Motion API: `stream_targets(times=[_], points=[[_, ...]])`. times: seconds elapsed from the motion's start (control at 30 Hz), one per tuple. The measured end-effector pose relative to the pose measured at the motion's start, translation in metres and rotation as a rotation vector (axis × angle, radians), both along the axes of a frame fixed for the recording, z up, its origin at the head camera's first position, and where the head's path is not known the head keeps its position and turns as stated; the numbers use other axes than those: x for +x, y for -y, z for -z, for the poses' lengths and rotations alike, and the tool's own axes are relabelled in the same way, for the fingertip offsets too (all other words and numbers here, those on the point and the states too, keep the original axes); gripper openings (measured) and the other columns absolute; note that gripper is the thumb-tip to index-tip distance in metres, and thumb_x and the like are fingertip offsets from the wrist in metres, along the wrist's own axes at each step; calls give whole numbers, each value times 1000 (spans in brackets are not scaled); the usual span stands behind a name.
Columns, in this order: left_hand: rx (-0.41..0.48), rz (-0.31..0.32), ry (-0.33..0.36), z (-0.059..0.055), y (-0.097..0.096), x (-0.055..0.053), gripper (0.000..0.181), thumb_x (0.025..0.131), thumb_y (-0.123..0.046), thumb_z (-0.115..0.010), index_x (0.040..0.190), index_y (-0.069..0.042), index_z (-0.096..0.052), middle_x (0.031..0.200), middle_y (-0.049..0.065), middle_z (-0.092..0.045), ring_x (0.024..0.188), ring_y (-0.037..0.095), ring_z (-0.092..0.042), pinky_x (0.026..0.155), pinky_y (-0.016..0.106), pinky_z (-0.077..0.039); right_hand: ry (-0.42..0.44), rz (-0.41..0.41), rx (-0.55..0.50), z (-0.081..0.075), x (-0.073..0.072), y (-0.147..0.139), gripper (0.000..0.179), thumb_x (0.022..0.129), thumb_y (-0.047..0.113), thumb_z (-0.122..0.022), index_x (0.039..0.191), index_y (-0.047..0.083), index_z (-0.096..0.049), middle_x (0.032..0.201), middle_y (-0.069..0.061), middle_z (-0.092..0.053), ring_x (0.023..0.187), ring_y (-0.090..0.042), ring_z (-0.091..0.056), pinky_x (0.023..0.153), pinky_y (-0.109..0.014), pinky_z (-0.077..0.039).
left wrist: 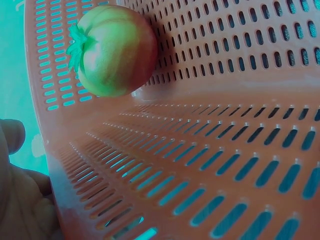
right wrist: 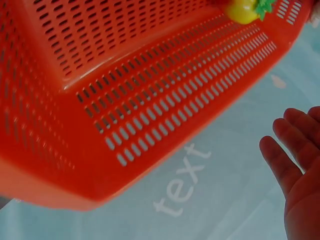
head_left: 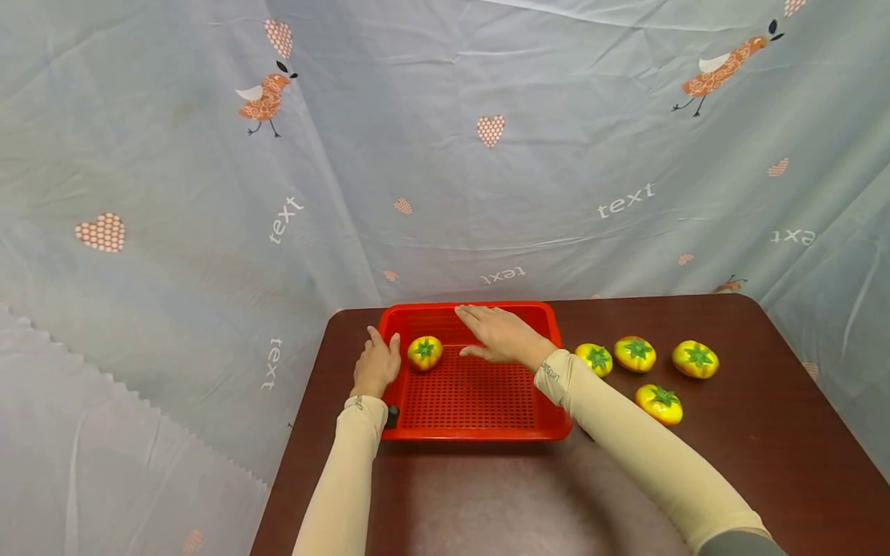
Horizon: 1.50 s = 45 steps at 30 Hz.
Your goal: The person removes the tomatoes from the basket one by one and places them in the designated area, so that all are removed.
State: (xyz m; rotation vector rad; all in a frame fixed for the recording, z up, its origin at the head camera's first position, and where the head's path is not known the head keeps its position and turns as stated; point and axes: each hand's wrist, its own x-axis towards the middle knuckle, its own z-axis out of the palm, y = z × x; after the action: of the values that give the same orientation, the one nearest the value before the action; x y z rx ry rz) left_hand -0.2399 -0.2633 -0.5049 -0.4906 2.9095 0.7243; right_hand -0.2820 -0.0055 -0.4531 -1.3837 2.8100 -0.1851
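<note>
A red plastic basket (head_left: 473, 436) with slotted walls stands on the table. Inside it, toward the left, sits one yellow-and-red, tomato-like fruit (head_left: 425, 353) with a green leafy top. My left hand (head_left: 376, 363) is at the basket's left rim, fingers extended; whether it touches the rim is unclear. In the left wrist view the thumb (left wrist: 12, 136) shows just outside the basket wall. Over the far part of the basket, my right hand (head_left: 502, 334) is spread with straight fingers and holds nothing. The right wrist view shows its fingers (right wrist: 285, 160) apart from the basket.
Right of the basket lie several more of these fruits (head_left: 695, 360) on the dark brown table (head_left: 765, 432). One (head_left: 593, 359) is close beside the right sleeve. A grey printed curtain (head_left: 445, 193) hangs behind the table and along its left side.
</note>
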Motion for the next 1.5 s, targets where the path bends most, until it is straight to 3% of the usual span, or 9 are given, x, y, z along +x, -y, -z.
stream_targets(times=[0.23, 1.0, 1.5], points=[[6, -1, 12, 2, 0, 1, 75, 106, -45, -24, 154, 6, 2, 152, 33, -29, 131, 50, -43, 110, 60, -34, 35, -5, 75, 10, 1, 16, 77, 97, 49, -55, 153, 2, -29, 157, -15, -35, 143, -31, -37, 115, -49, -34], [15, -13, -2, 1, 0, 0, 75, 105, -46, -24, 155, 5, -1, 152, 33, -30, 132, 50, -42, 111, 60, -32, -7, -45, 161, 40, -3, 70, 75, 95, 48, -58, 150, 3, -36, 151, -12, -45, 137, -26, -46, 111, -45, -40], [20, -16, -11, -2, 0, 3, 75, 105, -46, -27, 155, 5, -3, 151, 32, -32, 131, 50, -43, 111, 60, -32, 16, 24, 150, 66, -3, 92, 78, 95, 53, -57, 151, 4, -34, 153, -11, -42, 138, -26, -45, 111, -44, -41]])
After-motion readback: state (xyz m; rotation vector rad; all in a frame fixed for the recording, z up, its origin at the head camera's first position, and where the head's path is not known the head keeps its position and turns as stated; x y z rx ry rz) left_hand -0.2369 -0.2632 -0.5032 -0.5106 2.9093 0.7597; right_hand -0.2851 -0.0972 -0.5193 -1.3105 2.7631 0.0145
